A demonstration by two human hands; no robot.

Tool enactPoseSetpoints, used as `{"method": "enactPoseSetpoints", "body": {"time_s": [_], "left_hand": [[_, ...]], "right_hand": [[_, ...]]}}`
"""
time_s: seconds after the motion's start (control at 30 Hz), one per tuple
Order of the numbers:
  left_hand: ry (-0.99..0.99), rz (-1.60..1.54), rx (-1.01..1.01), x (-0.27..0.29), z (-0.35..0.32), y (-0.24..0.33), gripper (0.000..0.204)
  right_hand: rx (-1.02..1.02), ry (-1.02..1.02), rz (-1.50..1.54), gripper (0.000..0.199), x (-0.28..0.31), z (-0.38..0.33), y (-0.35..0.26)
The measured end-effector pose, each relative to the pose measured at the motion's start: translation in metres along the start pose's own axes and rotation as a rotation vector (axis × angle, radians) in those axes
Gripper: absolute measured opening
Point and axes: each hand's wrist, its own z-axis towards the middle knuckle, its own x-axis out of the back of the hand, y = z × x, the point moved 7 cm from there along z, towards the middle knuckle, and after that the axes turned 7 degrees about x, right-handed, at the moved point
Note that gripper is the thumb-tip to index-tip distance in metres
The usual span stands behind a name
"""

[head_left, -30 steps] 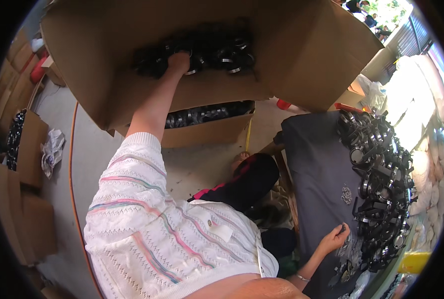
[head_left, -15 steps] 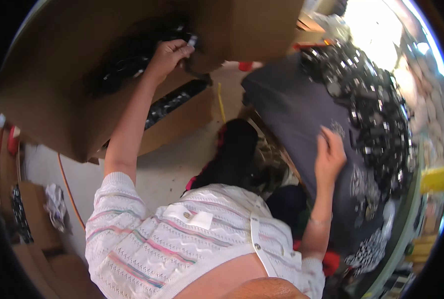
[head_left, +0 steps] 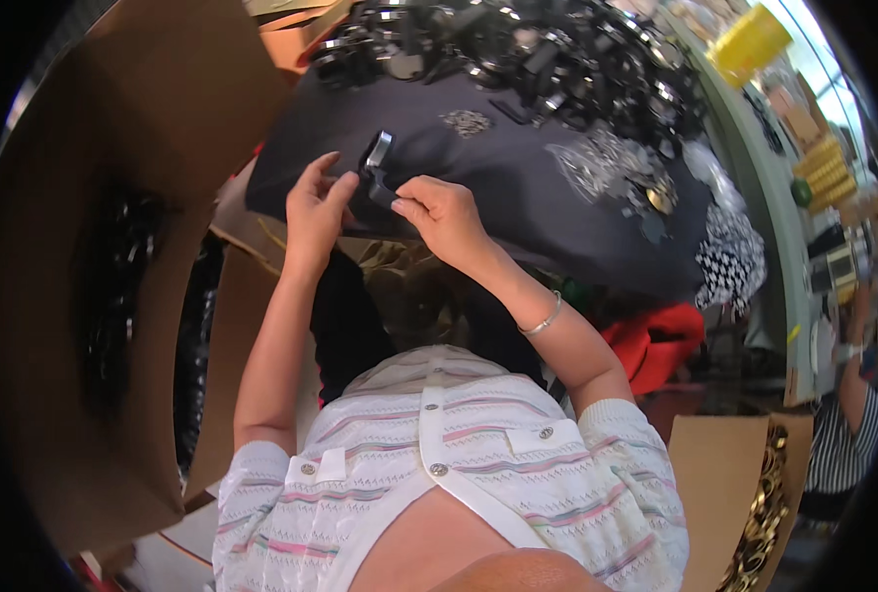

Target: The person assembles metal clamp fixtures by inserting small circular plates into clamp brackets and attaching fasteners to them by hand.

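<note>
A black strap with a shiny silver metal end [head_left: 380, 150], watch-like in shape, is held up over a table covered in dark grey cloth [head_left: 330, 118]. My right hand [head_left: 449, 219] pinches the strap's lower end between thumb and fingers. Just left of it, my left hand [head_left: 316, 207] has its fingers apart, with the thumb tip close to the strap; whether it touches is unclear. Behind them lies a heap of similar black and silver pieces [head_left: 557, 59]. A small pile of little metal parts [head_left: 468, 121] sits on the cloth between the heap and my hands.
At left stands a tall cardboard box [head_left: 54, 296] with black pieces inside. Clear plastic bags [head_left: 597, 163] and a gold disc [head_left: 660, 201] lie on the cloth's right. A carton [head_left: 715, 474] of gold-coloured pieces is lower right. Another person's striped sleeve [head_left: 848, 444] shows at the far right.
My body has turned rightward from the box to the table. My left hand has come out of the box and across to the cloth; the strap is now in my right hand.
</note>
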Motion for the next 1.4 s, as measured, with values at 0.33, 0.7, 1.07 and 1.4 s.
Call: {"method": "enactPoseSetpoints", "body": {"time_s": [0.33,0.7,1.07,1.4], "left_hand": [[-0.277,-0.279,0.017,-0.079,0.021,-0.012,0.05],[-0.287,-0.205,0.061,-0.077,0.03,-0.021,0.044],[-0.233,-0.229,-0.002,-0.075,0.029,-0.022,0.049],[-0.202,-0.202,-0.077,-0.069,0.027,-0.021,0.059]], "right_hand": [[-0.132,0.059,-0.106,0.015,0.031,-0.022,0.037],[-0.402,0.192,-0.91,0.015,0.252,-0.11,0.106],[-0.442,-0.26,-0.888,0.009,0.272,-0.107,0.14],[-0.426,0.217,0.092,0.007,0.184,0.0,0.079]]}}
